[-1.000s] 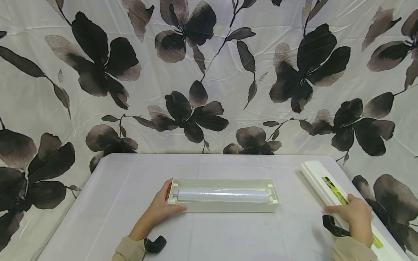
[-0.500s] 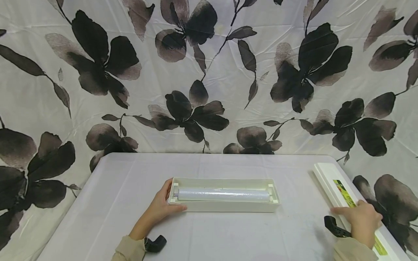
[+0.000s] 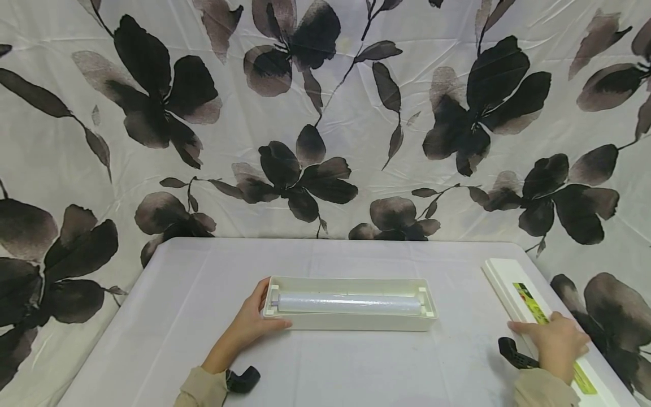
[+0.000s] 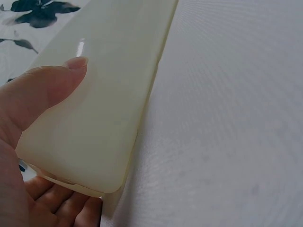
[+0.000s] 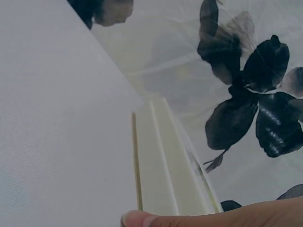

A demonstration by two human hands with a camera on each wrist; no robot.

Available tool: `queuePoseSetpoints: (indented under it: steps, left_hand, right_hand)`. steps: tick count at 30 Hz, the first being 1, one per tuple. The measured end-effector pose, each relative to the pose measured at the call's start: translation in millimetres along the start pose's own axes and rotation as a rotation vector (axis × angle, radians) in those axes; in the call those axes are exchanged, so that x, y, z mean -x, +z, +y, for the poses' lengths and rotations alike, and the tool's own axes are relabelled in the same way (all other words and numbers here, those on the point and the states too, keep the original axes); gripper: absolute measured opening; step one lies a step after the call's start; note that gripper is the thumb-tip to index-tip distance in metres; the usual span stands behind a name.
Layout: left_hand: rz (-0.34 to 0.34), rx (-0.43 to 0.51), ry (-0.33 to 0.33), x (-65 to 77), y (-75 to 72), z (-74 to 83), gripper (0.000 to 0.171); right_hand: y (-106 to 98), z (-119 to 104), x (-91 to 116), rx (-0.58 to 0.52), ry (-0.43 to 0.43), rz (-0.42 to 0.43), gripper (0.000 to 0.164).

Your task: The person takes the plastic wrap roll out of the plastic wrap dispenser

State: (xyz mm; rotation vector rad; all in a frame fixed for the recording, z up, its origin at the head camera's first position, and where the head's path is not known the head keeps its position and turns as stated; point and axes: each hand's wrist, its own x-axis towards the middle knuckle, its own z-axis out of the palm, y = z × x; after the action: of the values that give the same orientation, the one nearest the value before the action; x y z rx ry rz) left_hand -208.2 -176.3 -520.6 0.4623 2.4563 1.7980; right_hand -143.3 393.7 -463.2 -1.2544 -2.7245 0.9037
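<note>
An open cream-white box (image 3: 358, 323) stands lengthwise mid-table, with a roll of clear plastic film (image 3: 351, 303) inside. My left hand (image 3: 251, 317) grips its left end. In the left wrist view the thumb (image 4: 57, 87) lies on the long outer wall and the fingers curl round the end. On the right, my right hand (image 3: 554, 342) holds the long white lid (image 3: 503, 274), which has a yellow-green label (image 3: 531, 302), thumb on its left edge and fingers across the top. The right wrist view shows the lid's ridged side (image 5: 163, 161) beyond the thumb (image 5: 142, 219).
A white cloth covers the table (image 3: 366, 367). The lid lies slanted along the table's right edge. Behind hangs a pale curtain (image 3: 356, 113) with dark flowers. A black camera mount (image 3: 243, 380) sits at the left wrist, another black mount (image 3: 516, 353) at the right.
My right hand has shifted the lid rightward, then slightly back left and nearer to me. My left hand and the box have stayed in place.
</note>
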Motion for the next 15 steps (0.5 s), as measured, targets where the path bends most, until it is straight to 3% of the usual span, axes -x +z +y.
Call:
queuePoseSetpoints:
  steps: [15]
  left_hand:
    - [0.003,0.007,-0.024,1.6,1.1,3.0,0.099]
  right_hand:
    - [8.7,-2.2,-0.4,0.013,0.002,0.048,0.093]
